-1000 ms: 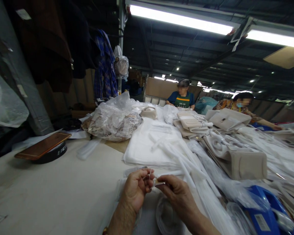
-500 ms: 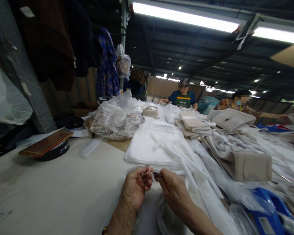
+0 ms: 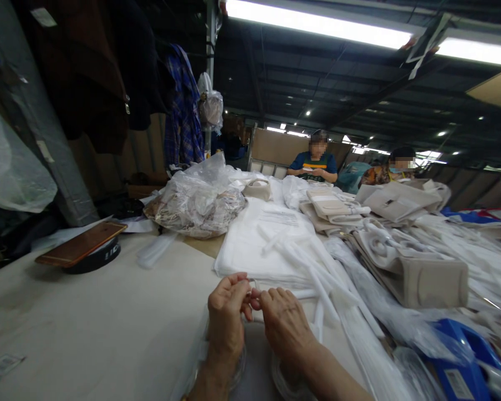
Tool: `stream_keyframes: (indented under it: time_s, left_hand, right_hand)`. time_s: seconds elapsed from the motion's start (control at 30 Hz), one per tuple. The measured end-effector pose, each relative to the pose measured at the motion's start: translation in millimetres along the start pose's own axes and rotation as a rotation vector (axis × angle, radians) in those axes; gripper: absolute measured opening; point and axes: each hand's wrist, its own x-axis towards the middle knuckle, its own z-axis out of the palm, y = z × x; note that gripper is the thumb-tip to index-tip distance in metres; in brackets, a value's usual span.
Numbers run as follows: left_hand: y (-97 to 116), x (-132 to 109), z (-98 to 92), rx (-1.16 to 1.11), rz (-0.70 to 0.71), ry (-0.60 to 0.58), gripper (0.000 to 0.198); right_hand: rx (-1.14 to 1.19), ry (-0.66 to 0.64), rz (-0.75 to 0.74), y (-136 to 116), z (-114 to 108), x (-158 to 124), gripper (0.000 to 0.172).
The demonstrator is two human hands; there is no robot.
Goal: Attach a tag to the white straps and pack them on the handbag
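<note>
A small loop of thin white string [image 3: 254, 284] shows between my hands, just above the near table edge. My left hand [image 3: 227, 314] is closed, pinching the string with thumb and fingers, palm turned partly inward. My right hand [image 3: 286, 320] is closed too, its fingertips meeting the left ones at the string's other side; what else they cover is hidden. Below, between my forearms, lies a pale surface with clear plastic-wrapped rounded pieces [image 3: 281, 379], partly hidden. Just beyond my fingers lies a stack of white cloth-like sheets or bags [image 3: 250, 250].
White strips [image 3: 313, 267] lie across the stack. Beige handbags [image 3: 434, 278] pile up at right, near a blue tape dispenser [image 3: 459, 356]. A phone [image 3: 83, 245] rests on a black roll at left, with a plastic bag of cords [image 3: 196, 206] behind. Two people work across the table.
My hands have drawn together. The right fingers have curled over, and the dark small piece they pinched is now hidden. Across the table, one person's hands have come together.
</note>
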Motion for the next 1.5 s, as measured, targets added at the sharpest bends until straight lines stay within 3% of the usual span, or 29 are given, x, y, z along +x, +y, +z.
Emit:
stream_keyframes:
  time_s: [0.07, 0.17, 0.23, 0.3, 0.4, 0.53, 0.77, 0.93, 1.1, 1.23, 1.37, 1.5]
  left_hand:
    - [-5, -4, -1.8, 0.177, 0.171, -0.063, 0.034]
    - [-12, -9, -4.4, 0.575, 0.635, -0.227, 0.025]
    - [-14, -11, -4.7, 0.773, 0.919, -0.301, 0.03]
    - [-16, -12, -4.0, 0.898, 1.07, -0.313, 0.034]
    - [-20, -14, -2.8, 0.986, 1.144, -0.31, 0.034]
    - [-27, -21, -1.7, 1.022, 1.139, -0.399, 0.037]
    - [-47, -22, 3.9, 0.907, 0.994, -0.365, 0.037]
    - [-57, -19, 5.2, 0.949, 0.863, -0.524, 0.04]
    - [-47, -17, 0.7, 0.889, 0.714, -0.625, 0.044]
    - [-38, -13, -6.3, 0.818, 0.754, -0.607, 0.045]
    - [-28, -9, -10.3, 0.856, 0.841, -0.498, 0.042]
    - [-13, -7, -7.0, 1.109, 0.667, -0.431, 0.038]
  right_hand:
    - [0.04, -0.022, 0.007, 3, -3, 3, 0.017]
    - [0.124, -0.05, 0.036, 11, -7, 6, 0.018]
    - [0.176, -0.061, 0.048, 15, -8, 5, 0.019]
    - [0.225, -0.06, 0.054, 17, -8, 3, 0.019]
    - [0.323, -0.051, 0.059, 15, -7, 1, 0.017]
    - [0.5, -0.02, 0.095, 15, -7, -2, 0.013]
    - [0.855, -0.068, 0.256, 28, -12, -5, 0.014]
    - [1.004, -0.152, 0.354, 32, -38, -2, 0.027]
    - [1.05, -0.254, 0.298, 32, -42, -5, 0.036]
    - [1.012, -0.181, 0.219, 29, -28, -8, 0.022]
    - [0.971, -0.108, 0.278, 31, -14, -11, 0.013]
    - [0.917, -0.078, 0.354, 37, -8, -14, 0.012]
